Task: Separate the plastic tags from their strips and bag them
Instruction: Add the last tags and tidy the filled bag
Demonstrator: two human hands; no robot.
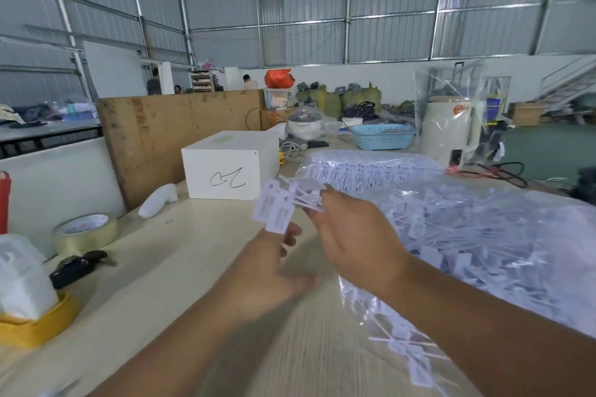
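Observation:
Both hands are raised over the middle of the table. My left hand (274, 264) pinches the lower end of a few white plastic tags (274, 209). My right hand (351, 232) grips the other end, a bunch of thin white strips (308, 193), above and right of the left. The hands are blurred by motion. To the right lies a large clear plastic bag (483, 235) full of loose white tags. Behind it sits a stack of unseparated tag strips (371, 167) in clear wrap.
A white box (225, 167) with a black scribble stands at centre back. At left are a tape roll (85, 230), dark keys (79, 266) and a yellow-rimmed container (35, 316). A blue basket (382, 137) and a white cylinder (448, 129) stand at the back right.

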